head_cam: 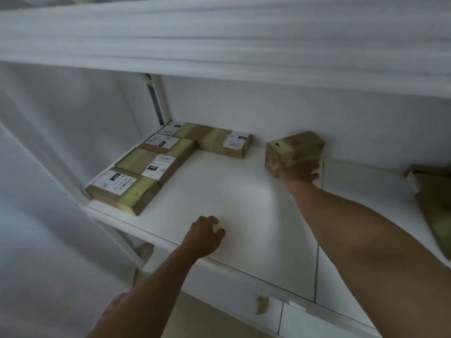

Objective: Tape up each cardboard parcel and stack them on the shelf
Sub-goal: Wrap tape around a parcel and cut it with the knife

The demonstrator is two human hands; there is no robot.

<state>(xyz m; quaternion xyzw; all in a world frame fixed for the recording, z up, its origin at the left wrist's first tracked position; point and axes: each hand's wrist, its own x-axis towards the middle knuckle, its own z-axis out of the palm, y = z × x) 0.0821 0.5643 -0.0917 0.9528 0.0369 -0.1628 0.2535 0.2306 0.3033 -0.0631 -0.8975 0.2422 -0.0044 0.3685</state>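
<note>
Right hand at the back of the shelf, grip curled around the near end of a parcel. Parcel lying straight ahead of this hand, close to the back wall, tilted with one corner up, probably not flat on the shelf yet. Long axis hard to tell, the picture being blurred there; seems to run left to right along the wall. Right hand clearly the nearer one. Left hand well apart from the parcel, over the front edge of the shelf, fingers loosely curled, holding nothing.

Left of the parcel, a row of five flat boxes in an L shape, along the left side and the back, each with a white label and a pale tape band. Free gap between the parcel and the nearest box of the row. Likely next: to lay the parcel flat and slide it left, against that box.

Parcel brown cardboard, blocky, pale yellowish tape across the top and down the sides, small dark marks on the faces. Another brown box far right of the parcel.
</note>
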